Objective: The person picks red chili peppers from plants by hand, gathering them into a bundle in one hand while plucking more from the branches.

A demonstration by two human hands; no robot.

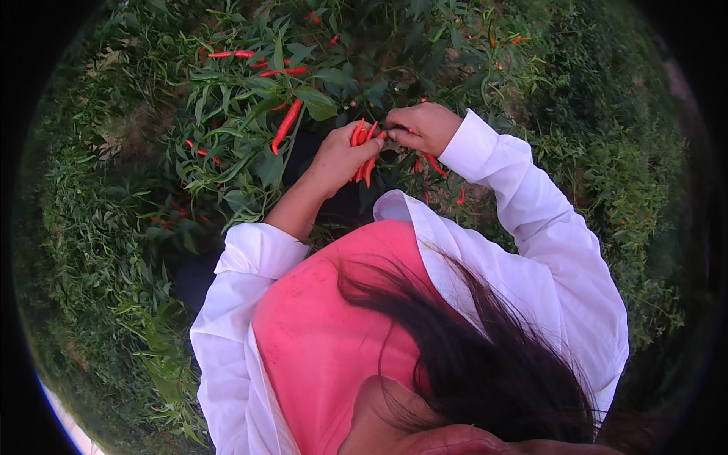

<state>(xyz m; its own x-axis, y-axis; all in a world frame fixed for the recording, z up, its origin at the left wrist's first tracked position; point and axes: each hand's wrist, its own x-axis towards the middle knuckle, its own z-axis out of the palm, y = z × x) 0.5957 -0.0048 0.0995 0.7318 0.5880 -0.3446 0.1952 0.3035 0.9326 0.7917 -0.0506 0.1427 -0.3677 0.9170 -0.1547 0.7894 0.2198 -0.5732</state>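
Note:
In front of my chest, my left hand [339, 157] is closed around several slim red chili peppers [369, 168], which stick out above and below the fingers. My right hand [426, 127] meets it from the right, its thumb and fingers pinched together. At those fingertips shows a short orange-red chili pepper [381, 135], its other end up against the left thumb; the stem is hidden. Just below the right hand hang more red chili peppers [434, 163]. A large red chili pepper [287, 127] dangles from the plant left of my left hand.
Leafy green chili plants [227, 114] surround me on the left, ahead and right. Red chili peppers [284, 71] show among the leaves at the far left, with others [205, 153] lower down. Bare soil [140, 125] peeks through at the left.

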